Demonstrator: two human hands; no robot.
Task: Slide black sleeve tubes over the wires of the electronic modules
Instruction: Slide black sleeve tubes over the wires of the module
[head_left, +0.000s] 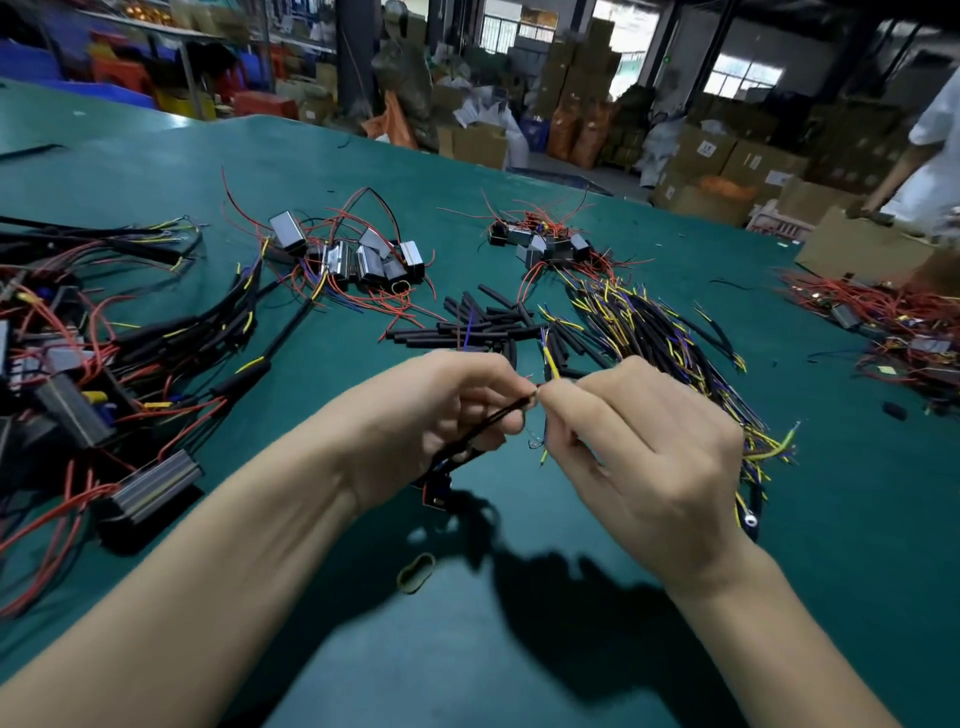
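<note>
With left hand (457, 400) pinching the black sleeve tube (493, 415) above the table (519, 649) and right hand (639, 441) pinching the limp wires (549, 364), grip near tips; light, floppy, likely buckling.

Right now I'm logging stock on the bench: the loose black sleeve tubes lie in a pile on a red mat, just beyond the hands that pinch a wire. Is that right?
Not quite. The head view shows the loose black sleeve tubes piled on a green mat, not a red one. The rest holds: they lie just beyond the left hand and right hand, which pinch a wire.
</note>
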